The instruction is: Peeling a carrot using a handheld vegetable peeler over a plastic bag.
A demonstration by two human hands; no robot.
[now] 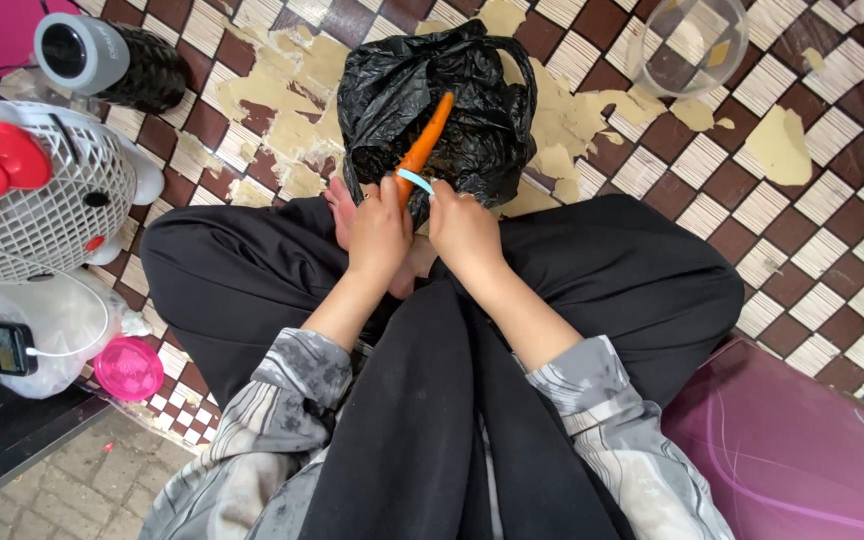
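Over the open black bag [472, 110], the left hand [380, 232] clamps the carrot [424, 145]; the right hand [464, 228] grips a pale-blue peeler [414, 180] near its base. The upper length looks clean; peeling seems partway.

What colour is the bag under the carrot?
Black, a glossy plastic bag; the head view shows it best, behind the orange carrot.

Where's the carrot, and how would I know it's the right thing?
Look at the black plastic bag lying open on the checkered floor, just past the seated person's crossed legs. Over it, the left hand holds up the carrot, while the right hand presses a pale blue peeler against it. It is the only long, pointed, bright orange thing there.
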